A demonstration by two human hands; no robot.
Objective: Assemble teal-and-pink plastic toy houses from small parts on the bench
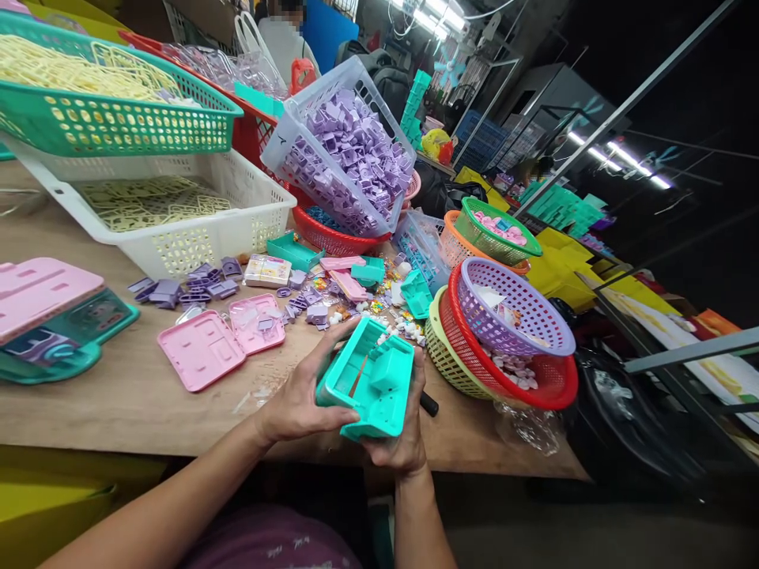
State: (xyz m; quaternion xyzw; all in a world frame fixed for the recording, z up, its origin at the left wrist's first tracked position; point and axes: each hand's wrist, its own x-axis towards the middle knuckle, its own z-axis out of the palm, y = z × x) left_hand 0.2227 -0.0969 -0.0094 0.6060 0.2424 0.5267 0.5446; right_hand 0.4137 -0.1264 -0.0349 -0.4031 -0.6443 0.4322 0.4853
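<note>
Head view: I have the teal plastic case (368, 379) clamped in both hands at the near table edge, open side up. My left hand (300, 403) grips its left wall, thumb on the rim; my right hand (403, 438) cups it from below, with a black tool handle (429, 405) poking out just right of the case. A small teal block already sits inside the case, so I judge fitting is partway done; no lid on it yet. Left of the case lie pink panels (202, 349) and loose purple pieces (178, 288). Right of it sit stacked round baskets (510, 332). Behind it, a tilted crate of purple parts (347, 150).
</note>
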